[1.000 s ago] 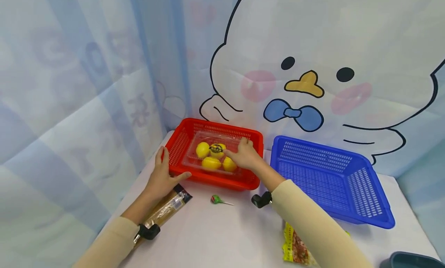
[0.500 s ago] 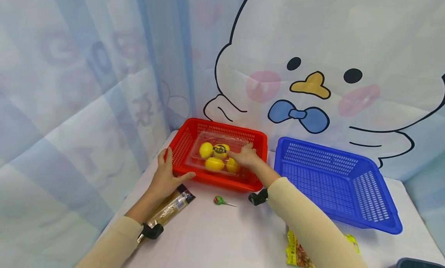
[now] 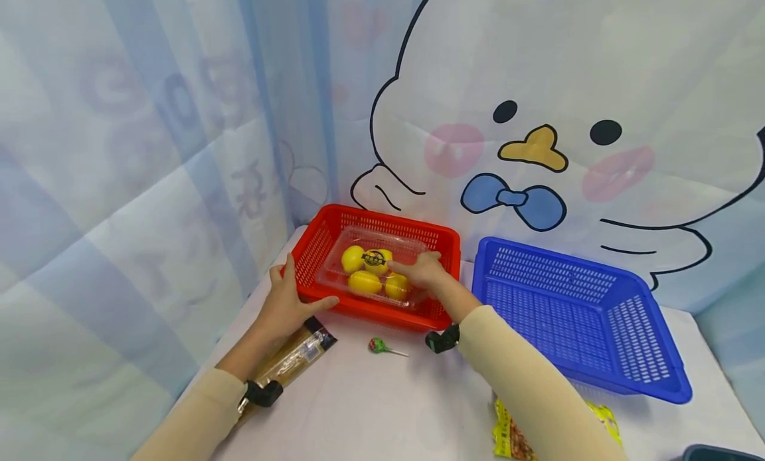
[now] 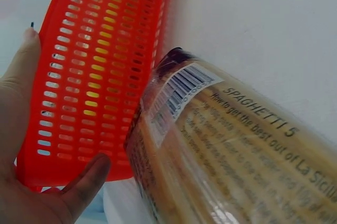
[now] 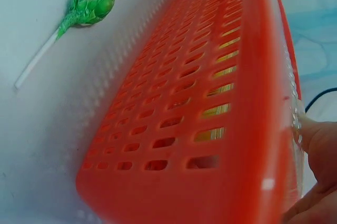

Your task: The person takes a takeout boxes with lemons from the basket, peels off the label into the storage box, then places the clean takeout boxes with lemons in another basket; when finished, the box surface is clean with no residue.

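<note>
A red plastic basket (image 3: 367, 307) stands at the back left of the table. My left hand (image 3: 288, 307) holds its front left corner, thumb along the outer wall in the left wrist view and fingers at the left rim. Inside the basket lies a clear plastic box (image 3: 327, 276) of yellow lemons (image 3: 364, 283) with a dark label on its lid. My right hand (image 3: 425, 272) grips the right end of this box, thumb on top; its other fingers are mostly hidden. A spaghetti packet (image 4: 231, 140) lies under the left forearm.
A green-wrapped lollipop (image 3: 377, 345) lies in front of the red basket. To the right stands a blue basket (image 3: 562, 254). Below the right sleeve lies a yellow food packet (image 3: 504, 434), partly covered. A dark container (image 3: 717, 453) shows at the lower right corner.
The lemon box has shifted slightly left and toward me inside the basket, with my right hand on it. My left hand stays at the basket's corner. The head view has swung a little left.
</note>
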`<action>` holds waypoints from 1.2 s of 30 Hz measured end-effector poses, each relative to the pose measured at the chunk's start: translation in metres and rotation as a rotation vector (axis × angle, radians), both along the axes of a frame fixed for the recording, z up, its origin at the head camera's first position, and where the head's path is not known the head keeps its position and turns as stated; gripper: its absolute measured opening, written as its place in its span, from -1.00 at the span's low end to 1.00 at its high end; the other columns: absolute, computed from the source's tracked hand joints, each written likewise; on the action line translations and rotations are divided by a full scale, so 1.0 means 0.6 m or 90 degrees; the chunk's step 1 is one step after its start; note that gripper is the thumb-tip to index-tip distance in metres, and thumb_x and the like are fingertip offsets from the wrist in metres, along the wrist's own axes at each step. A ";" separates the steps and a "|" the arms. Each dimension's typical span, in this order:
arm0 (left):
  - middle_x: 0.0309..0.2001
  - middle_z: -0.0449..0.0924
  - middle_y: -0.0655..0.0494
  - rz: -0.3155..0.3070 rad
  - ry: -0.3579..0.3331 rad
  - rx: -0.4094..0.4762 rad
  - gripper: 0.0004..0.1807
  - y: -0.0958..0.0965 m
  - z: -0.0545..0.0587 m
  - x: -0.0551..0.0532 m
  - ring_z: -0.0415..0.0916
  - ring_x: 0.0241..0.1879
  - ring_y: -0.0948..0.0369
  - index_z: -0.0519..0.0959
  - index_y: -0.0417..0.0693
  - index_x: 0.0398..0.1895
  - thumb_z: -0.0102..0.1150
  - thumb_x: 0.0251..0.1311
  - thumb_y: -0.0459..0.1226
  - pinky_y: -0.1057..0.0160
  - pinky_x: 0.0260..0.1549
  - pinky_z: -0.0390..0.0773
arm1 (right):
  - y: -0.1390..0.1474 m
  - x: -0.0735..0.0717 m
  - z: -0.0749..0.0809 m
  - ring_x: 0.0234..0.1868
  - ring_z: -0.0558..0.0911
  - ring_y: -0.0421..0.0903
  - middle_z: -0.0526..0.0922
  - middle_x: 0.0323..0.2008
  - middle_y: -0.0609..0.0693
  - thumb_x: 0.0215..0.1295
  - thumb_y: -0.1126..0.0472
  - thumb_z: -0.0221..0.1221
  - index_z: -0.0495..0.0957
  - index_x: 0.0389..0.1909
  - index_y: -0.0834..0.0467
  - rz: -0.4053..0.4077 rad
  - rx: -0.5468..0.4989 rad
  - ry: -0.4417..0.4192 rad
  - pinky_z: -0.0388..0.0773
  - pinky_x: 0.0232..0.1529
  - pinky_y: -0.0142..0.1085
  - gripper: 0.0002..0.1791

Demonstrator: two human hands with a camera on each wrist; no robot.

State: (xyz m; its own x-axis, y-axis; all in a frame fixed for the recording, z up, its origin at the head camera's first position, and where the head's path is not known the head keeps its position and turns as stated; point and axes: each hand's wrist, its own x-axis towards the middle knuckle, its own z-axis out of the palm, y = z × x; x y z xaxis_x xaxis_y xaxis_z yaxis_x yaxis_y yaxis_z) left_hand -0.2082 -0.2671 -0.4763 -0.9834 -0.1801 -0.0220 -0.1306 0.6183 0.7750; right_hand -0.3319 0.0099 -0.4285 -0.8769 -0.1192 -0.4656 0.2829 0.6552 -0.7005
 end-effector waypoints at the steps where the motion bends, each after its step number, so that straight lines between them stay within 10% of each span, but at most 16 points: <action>1: 0.58 -0.11 -0.24 0.002 -0.001 0.001 0.62 -0.001 0.000 -0.001 0.29 0.43 -0.26 -0.46 0.09 0.74 0.50 -0.08 0.42 -0.20 0.33 0.54 | 0.001 0.001 0.002 -0.11 0.69 0.10 0.21 0.54 0.33 0.39 -0.27 0.32 -0.49 0.67 0.32 -0.003 -0.002 -0.001 0.81 -0.26 -0.19 0.38; 9: 0.53 -0.01 -0.29 0.005 0.014 -0.017 0.64 -0.004 0.002 -0.009 0.30 0.40 -0.26 -0.44 0.07 0.75 0.53 -0.11 0.41 -0.23 0.26 0.60 | 0.011 0.018 0.027 -0.55 0.66 -0.04 0.35 0.31 0.33 0.42 -0.21 0.32 -0.62 0.64 0.27 -0.024 -0.098 -0.014 0.81 -0.28 -0.14 0.40; 20: 0.50 0.01 -0.27 -0.007 0.026 -0.003 0.59 0.004 0.001 -0.008 0.30 0.39 -0.24 -0.36 0.11 0.75 0.56 -0.10 0.37 -0.24 0.24 0.63 | 0.042 0.034 0.040 -0.57 0.68 -0.05 0.38 0.19 0.29 0.43 -0.26 0.28 -0.59 0.66 0.27 -0.023 -0.128 -0.031 0.80 -0.24 -0.19 0.38; 36: 0.48 0.02 -0.27 -0.004 0.030 0.001 0.49 0.005 0.010 0.004 0.26 0.40 -0.28 -0.34 0.16 0.75 0.57 0.01 0.26 -0.27 0.24 0.61 | 0.097 0.083 0.127 -0.49 0.76 -0.04 0.46 0.18 0.25 0.50 -0.31 0.17 0.19 0.43 0.30 0.031 -0.205 0.018 0.73 -0.44 -0.33 -0.13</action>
